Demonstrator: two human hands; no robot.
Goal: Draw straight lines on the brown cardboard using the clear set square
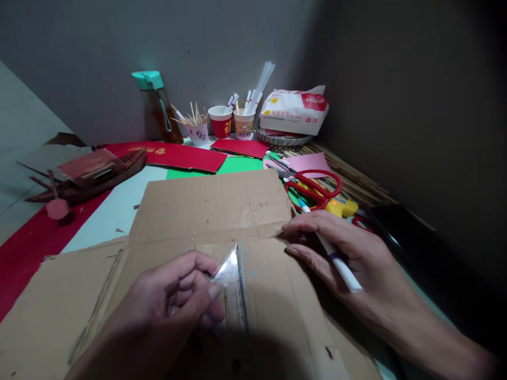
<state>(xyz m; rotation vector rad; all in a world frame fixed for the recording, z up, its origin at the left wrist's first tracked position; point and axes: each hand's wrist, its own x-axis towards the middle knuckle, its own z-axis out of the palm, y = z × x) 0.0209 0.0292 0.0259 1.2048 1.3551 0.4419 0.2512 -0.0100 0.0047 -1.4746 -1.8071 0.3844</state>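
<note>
I'm pinning the clear set square [232, 285] onto the cardboard [214, 211] with my left hand [174, 295] so it's not slipping, right hand [340, 253] gripping the pen [336, 261].

The cardboard sheet [214, 211] lies flat on the worktop [114, 211], under both hands. The set square [233, 285] rests on the sheet, just right of the left hand's fingers [202, 295]. The pen [336, 258] lies across the right hand's fingers [312, 232], which touch the sheet's right edge. The scissors [317, 184] lie just beyond those fingers. The cups [222, 122] stand far behind the sheet, with the bottle [158, 108] to their left and the bag [295, 111] to their right.
</note>
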